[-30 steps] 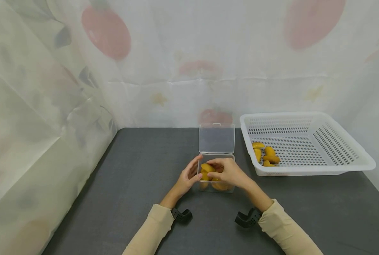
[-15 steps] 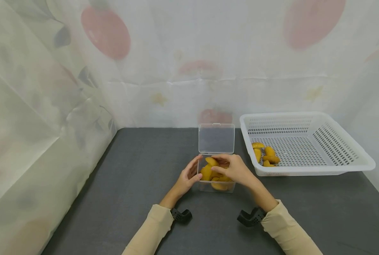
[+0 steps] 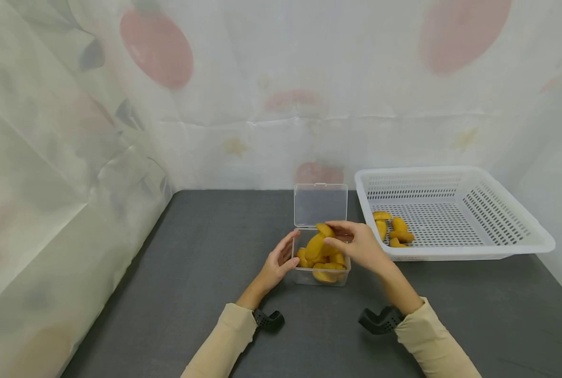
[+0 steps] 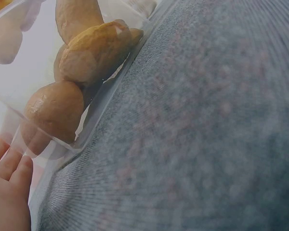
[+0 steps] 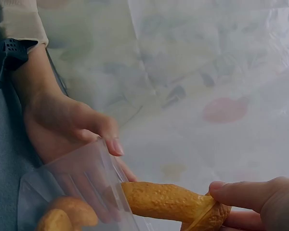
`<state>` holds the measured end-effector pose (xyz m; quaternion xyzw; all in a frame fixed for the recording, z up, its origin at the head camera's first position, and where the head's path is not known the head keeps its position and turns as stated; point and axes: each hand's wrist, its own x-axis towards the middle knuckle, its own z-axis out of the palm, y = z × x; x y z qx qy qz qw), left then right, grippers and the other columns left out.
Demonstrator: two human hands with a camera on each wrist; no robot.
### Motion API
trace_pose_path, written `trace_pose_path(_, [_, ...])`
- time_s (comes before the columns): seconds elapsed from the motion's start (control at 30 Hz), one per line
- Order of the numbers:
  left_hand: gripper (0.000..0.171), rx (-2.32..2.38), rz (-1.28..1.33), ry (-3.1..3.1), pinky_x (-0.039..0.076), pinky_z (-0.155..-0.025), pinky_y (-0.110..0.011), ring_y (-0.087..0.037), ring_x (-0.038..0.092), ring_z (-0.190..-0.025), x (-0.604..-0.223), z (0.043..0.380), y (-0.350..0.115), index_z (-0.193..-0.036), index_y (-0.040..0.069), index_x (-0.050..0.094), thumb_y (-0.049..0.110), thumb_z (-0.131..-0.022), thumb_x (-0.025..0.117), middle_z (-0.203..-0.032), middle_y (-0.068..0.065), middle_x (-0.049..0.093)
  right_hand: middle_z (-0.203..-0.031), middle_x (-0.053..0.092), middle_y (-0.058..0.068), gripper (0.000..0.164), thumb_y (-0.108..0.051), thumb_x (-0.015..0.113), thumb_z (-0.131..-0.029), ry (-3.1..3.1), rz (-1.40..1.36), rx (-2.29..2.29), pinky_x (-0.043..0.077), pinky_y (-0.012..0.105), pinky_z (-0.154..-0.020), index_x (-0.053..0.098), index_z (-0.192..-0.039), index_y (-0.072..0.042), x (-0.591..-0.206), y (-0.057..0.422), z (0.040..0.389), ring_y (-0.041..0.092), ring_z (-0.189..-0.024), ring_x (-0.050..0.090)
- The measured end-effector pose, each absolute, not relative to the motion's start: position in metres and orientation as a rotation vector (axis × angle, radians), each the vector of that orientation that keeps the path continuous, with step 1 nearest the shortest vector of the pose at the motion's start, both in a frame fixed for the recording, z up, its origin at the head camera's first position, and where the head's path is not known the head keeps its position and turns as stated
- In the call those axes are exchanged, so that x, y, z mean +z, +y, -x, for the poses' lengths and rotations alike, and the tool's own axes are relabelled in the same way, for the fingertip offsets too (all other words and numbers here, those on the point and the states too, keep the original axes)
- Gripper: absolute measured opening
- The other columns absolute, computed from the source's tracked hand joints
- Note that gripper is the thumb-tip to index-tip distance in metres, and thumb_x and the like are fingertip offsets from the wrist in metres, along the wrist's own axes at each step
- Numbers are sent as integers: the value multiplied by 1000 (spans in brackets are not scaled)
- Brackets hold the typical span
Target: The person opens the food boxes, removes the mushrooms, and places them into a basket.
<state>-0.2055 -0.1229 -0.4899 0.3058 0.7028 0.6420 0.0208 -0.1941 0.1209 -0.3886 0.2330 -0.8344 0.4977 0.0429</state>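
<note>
— Shifted up and rightward over the clear box (image 3: 304, 279) since half a second ago, with one yellow mushroom (image 3: 315, 247) pinched between thumb and fingers of the right hand (image 3: 358, 244).

— Upright or tilted?

— Tilted above the box's mouth, cap end at the fingertips, stem slanting toward the box's near left; cannot tell if touching the other mushrooms (image 3: 325, 276) inside.

— And at the box's left?

— Unmoved: left hand (image 3: 277, 260), fingers extended along the outside of the left wall, thumb by the near corner, curled round nothing.

— Beyond the box?

— Swung back at its far edge, a clear lid (image 3: 320, 205).

— To the box's right?

— Set near it on the dark grey worktop (image 3: 215, 273), a white perforated basket (image 3: 498, 223), with several more mushrooms (image 3: 399, 224) lying along the side closest to the box.

— Nearer than the box?

— Strapped at each wrist, black cameras (image 3: 380, 321), just past rolled beige sleeves (image 3: 425, 331).
</note>
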Motion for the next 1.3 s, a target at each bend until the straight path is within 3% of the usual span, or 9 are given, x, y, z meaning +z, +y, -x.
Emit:
trace_pose_path(0.1, [64,1976,-943,2194,26,-120,-43,-43,21,-147,-489,206,-124,-152,2,24,13,-97,55,-158,-25,25,-117,67,26,41,-9,70,-87,-2556,-685,1511,59,37,-83,61,-124,7,-388,125,195,37,-100,70])
trace_pose_path(0.33, [64,1966,-931,2190,27,-120,-30,-41,20,-148,-489,204,-124,-152,3,23,9,-97,53,-159,-22,23,-122,65,27,44,-11,68,-88,-2591,-624,1548,59,34,-85,58,-128,7,-383,134,195,38,-106,68])
trace_pose_path(0.47, [64,1968,-931,2193,28,-120,-29,-41,21,-148,-490,205,-124,-152,4,24,12,-97,54,-159,-22,23,-122,65,27,45,-13,67,-89,-2598,-606,1540,59,33,-84,58,-129,6,-380,140,195,38,-106,68])
trace_pose_path(0.6, [65,1972,-930,2188,27,-120,-34,-40,21,-148,-490,205,-124,-153,5,24,18,-97,55,-159,-22,24,-121,66,26,45,-14,67,-89,-2588,-581,1519,59,31,-83,58,-129,5,-379,146,195,37,-105,68])
trace_pose_path(0.87, [64,1964,-929,2186,22,-118,-55,-40,20,-148,-489,204,-123,-153,5,24,18,-98,55,-159,-21,23,-121,66,26,44,-14,68,-89,-2580,-548,1458,59,26,-83,59,-129,4,-374,158,197,38,-104,68])
trace_pose_path(1.1, [63,1969,-959,2189,23,-118,-54,-43,21,-147,-490,205,-123,-152,2,23,11,-97,53,-158,-25,24,-122,65,26,46,-17,66,-91,-2607,-459,1450,55,11,-79,57,-132,3,-370,168,195,38,-107,66])
trace_pose_path(1.17, [63,1966,-957,2193,24,-118,-53,-43,22,-147,-490,205,-123,-152,2,24,10,-97,53,-158,-25,24,-121,65,26,45,-17,66,-91,-2600,-448,1445,52,7,-78,57,-131,3,-370,171,195,28,-105,68])
trace_pose_path(1.3, [63,1963,-957,2193,24,-118,-53,-43,22,-147,-490,206,-123,-152,1,24,9,-97,53,-158,-25,24,-121,65,28,44,-15,65,-92,-2570,-446,1472,49,3,-78,57,-130,5,-371,178,198,-10,-92,63])
